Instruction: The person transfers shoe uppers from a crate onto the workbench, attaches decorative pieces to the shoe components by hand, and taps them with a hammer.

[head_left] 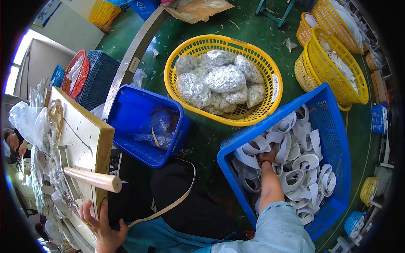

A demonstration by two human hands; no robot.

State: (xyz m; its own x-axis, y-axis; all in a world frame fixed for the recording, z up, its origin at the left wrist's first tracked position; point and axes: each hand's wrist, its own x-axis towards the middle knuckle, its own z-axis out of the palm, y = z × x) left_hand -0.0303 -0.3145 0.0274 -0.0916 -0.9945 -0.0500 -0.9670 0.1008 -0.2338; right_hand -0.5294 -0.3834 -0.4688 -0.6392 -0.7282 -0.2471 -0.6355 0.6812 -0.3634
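My right arm, in a light blue sleeve, reaches into a large blue crate (340, 139) at the right. My right hand (269, 154) is sunk among white curved, looped strips (294, 179); its fingers are hidden by them. At the lower left, my left hand (102, 230) rests with fingers apart against the near edge of a worktable (90, 145). Nothing shows in that hand. Just beyond it, a round wooden handle (95, 179) juts over the table edge. More white pieces and a clear plastic bag (28, 122) crowd the table's left side.
A blue bin (120, 114) holding plastic scraps stands beyond my lap. Farther off, a yellow basket (172, 86) contains several stuffed clear bags. Stacked yellow baskets (310, 74) stand at the far right. A light strap (179, 200) lies across my dark-clothed leg.
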